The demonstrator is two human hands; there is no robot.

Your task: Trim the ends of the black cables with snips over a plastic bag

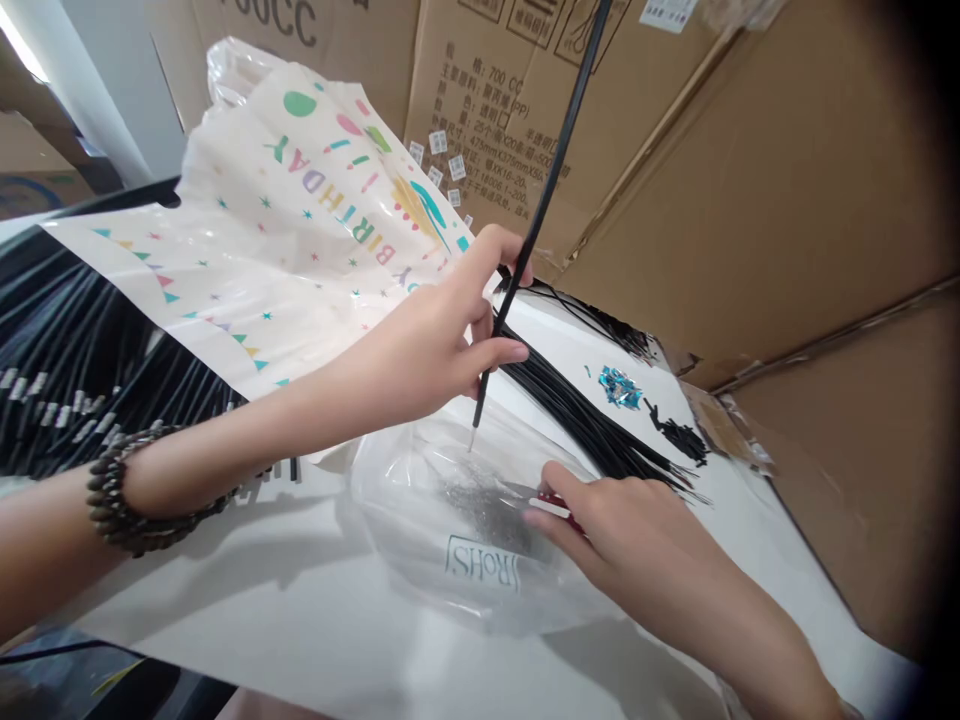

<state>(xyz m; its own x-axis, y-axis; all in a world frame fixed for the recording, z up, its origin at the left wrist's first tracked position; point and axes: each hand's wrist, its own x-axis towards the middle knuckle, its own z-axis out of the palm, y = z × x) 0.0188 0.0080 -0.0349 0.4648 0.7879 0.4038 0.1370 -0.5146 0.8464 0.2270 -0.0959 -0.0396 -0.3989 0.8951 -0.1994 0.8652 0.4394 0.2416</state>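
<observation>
My left hand (457, 330) pinches a long black cable (551, 190) between thumb and fingers. The cable slants up past the top of the view, and its thin bare tip points down over a clear plastic bag (420, 590) printed "RoHS". A dark grey mass of small bits (487, 510) shows in the bag. My right hand (615, 520) is closed around a red-handled metal tool (556, 502), its pointed end reaching over the bag. Fingers cover much of that tool, so its exact kind is unclear. Tool and cable tip are apart.
Bundled black cables (577, 410) lie behind the bag; more cables with white ends (67, 400) are at left, partly under a birthday-print plastic sheet (300, 240). Blue foil scraps (619, 387) and short black pieces (679, 435) lie at right. Cardboard boxes (750, 200) wall the back.
</observation>
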